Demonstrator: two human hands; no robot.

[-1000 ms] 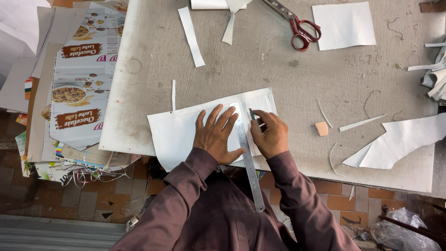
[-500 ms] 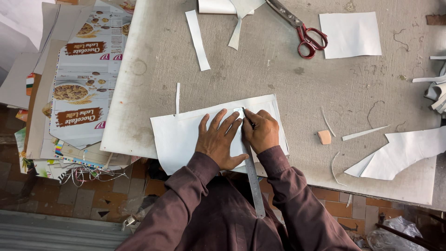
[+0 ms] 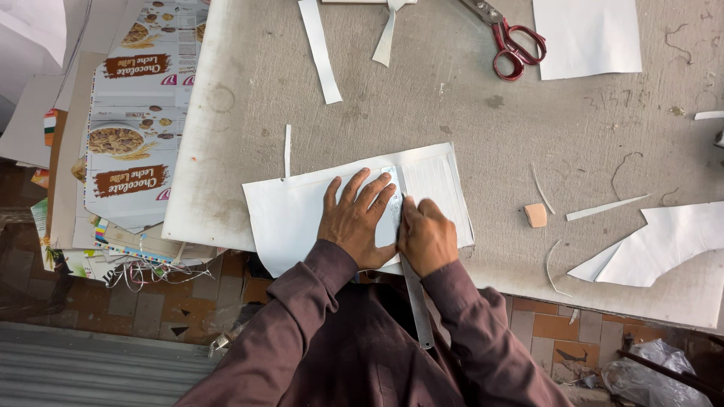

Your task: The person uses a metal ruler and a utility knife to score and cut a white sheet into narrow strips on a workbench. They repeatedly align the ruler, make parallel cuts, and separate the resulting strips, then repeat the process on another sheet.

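White rectangular paper sheet (image 3: 302,218), lower centre of frame, lying on the grey worn tabletop (image 3: 452,105) with its near edge hanging past the table's front rim. Left hand (image 3: 356,220): fingers spread wide, palm flat, pressing a long steel ruler (image 3: 413,294) onto the sheet; the ruler's near end juts off the table toward the body. Right hand (image 3: 427,235): closed around a small marking or cutting tool at the ruler's edge; which kind cannot be told. Risk: the overhanging sheet could slide or buckle if the pressing palm eases, throwing the line crooked. Small tan eraser block (image 3: 535,215), right of the sheet, well apart. White offcut strips (image 3: 320,49) and red-handled scissors (image 3: 513,47), upper frame. Open grey surface between sheet and scissors. Printed flattened cartons (image 3: 128,136), left, off the table.
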